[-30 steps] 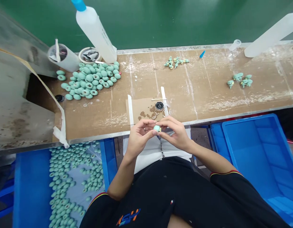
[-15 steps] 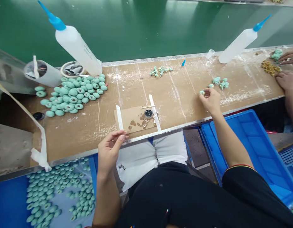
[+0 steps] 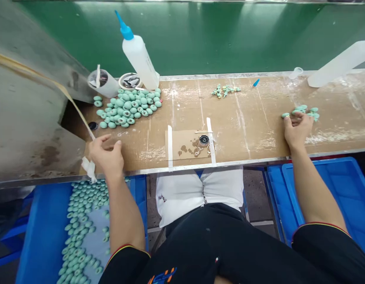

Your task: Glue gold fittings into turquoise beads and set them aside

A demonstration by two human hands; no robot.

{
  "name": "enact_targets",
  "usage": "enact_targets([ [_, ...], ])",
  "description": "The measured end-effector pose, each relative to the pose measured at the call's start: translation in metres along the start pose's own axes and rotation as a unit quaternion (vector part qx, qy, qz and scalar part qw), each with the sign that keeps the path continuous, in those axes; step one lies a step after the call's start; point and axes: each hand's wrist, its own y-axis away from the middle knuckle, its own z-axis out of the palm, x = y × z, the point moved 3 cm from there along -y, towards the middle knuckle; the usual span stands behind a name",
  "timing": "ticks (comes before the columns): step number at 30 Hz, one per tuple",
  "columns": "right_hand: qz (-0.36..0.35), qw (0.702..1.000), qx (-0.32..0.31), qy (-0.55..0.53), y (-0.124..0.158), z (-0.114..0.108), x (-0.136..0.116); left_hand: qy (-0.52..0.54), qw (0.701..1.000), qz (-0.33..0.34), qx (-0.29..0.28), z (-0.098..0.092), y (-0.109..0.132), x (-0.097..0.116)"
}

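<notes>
My left hand (image 3: 107, 154) hovers over the left end of the cardboard-covered bench, thumb and fingers apart and holding nothing. Beyond it lies a heap of small pale-green egg-shaped pieces (image 3: 127, 105), some showing a dark hole. At the right, my right hand (image 3: 299, 129) rests with thumb and forefinger spread. A small green oval piece (image 3: 285, 115) lies by the thumb tip. The forefinger reaches to a cluster of green figures (image 3: 314, 115), partly hidden behind the fingers. Between my hands sits a small round pot of dark liquid (image 3: 204, 141) on a stained cardboard piece (image 3: 182, 152).
A white blue-tipped bottle (image 3: 141, 61) stands behind the heap, near a tape roll (image 3: 130, 81) and a cup (image 3: 103, 83). Small green figures (image 3: 225, 90) and a blue cap (image 3: 256, 83) lie toward the back. Another white bottle (image 3: 339, 65) leans right. Blue crates (image 3: 333, 185) sit below.
My left hand has moved left from the bench's front edge toward the egg-shaped heap. My right hand has loosened from the small green piece, which now lies beside the thumb. The view has shifted left.
</notes>
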Motion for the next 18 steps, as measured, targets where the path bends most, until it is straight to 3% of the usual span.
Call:
enact_targets([
  [6,-0.098,0.994,0.041,0.03,0.005,-0.001,-0.006,-0.07,0.995,0.057,-0.051,0.014,-0.028,0.022],
  [11,-0.194,0.981,0.019,0.023,0.004,0.008,-0.035,-0.08,0.992,0.06,-0.08,0.028,-0.038,0.037],
  [14,-0.262,0.964,-0.037,-0.021,0.005,0.033,-0.066,-0.084,0.992,0.06,-0.077,0.03,-0.04,0.042],
  [18,-0.308,0.94,-0.132,-0.069,0.004,0.087,-0.106,-0.077,0.992,0.062,-0.074,0.028,-0.04,0.044],
])
